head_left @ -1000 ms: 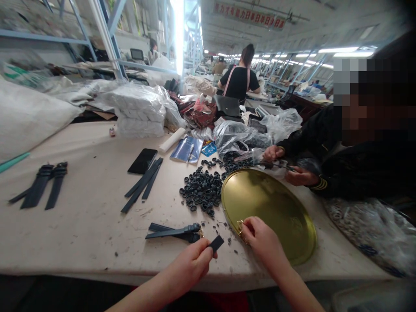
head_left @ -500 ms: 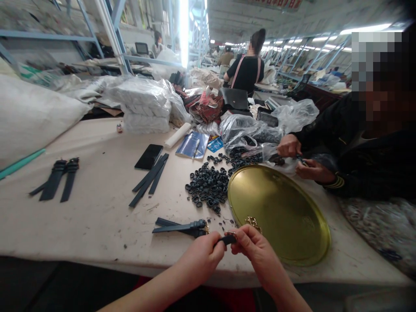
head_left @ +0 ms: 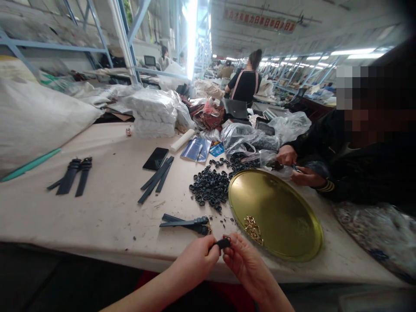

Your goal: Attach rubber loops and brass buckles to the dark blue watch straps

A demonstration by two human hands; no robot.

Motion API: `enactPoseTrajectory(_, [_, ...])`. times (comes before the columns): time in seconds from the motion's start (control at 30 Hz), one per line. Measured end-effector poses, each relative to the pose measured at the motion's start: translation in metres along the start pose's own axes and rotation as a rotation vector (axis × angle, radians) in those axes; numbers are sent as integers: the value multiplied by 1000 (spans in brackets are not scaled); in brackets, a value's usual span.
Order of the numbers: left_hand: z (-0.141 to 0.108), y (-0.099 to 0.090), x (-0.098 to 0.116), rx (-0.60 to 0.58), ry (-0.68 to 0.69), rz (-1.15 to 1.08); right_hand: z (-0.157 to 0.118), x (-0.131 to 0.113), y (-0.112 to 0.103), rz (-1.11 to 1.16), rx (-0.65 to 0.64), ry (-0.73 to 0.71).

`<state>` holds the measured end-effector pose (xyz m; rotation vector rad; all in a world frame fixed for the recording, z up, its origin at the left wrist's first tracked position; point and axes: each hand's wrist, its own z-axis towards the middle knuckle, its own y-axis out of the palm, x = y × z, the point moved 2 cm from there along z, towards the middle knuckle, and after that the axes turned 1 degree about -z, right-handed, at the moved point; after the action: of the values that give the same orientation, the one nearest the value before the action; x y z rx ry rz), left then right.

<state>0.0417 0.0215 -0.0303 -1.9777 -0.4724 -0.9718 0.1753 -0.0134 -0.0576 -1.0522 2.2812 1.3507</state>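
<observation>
Now gripping a dark strap [head_left: 223, 243] with the left hand [head_left: 200, 255], out by the near edge of the table [head_left: 107, 216]! Pinching a metal buckle [head_left: 226, 237] at the strap's right end with the right hand [head_left: 241, 255]; cannot tell whether threaded through. Spot buckled straps [head_left: 186, 222] lying just beyond the left hand, dark loops [head_left: 209, 186] heaped farther off, and a golden tray [head_left: 276, 203] to the right, bearing loose buckles [head_left: 253, 229].

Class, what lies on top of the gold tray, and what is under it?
A heap of gold-coloured metal pieces lies on the gold tray, near its rim. Whatever is beneath is hidden.
</observation>
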Motion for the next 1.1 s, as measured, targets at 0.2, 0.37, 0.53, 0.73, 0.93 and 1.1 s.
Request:
enactPoseTrajectory(0.2, [-12,-5,4,-36,114,-45,-3,10,2,-288,15,-204])
enactPoseTrajectory(0.37, [-13,-6,6,-48,147,-89,-6,7,4,-528,80,-327])
enactPoseTrajectory(0.53, [-10,-9,5,-77,111,-83,1,-3,0,-398,204,-330])
enactPoseTrajectory(0.73, [0,-13,4,-115,128,-229,8,4,11,-555,156,-311])
enactPoseTrajectory(0.93, [13,-8,-1,-183,2,-385,14,11,5,-492,124,-225])
enactPoseTrajectory(1.1, [17,-4,-3,-279,-128,-532,15,9,2,-572,119,-263])
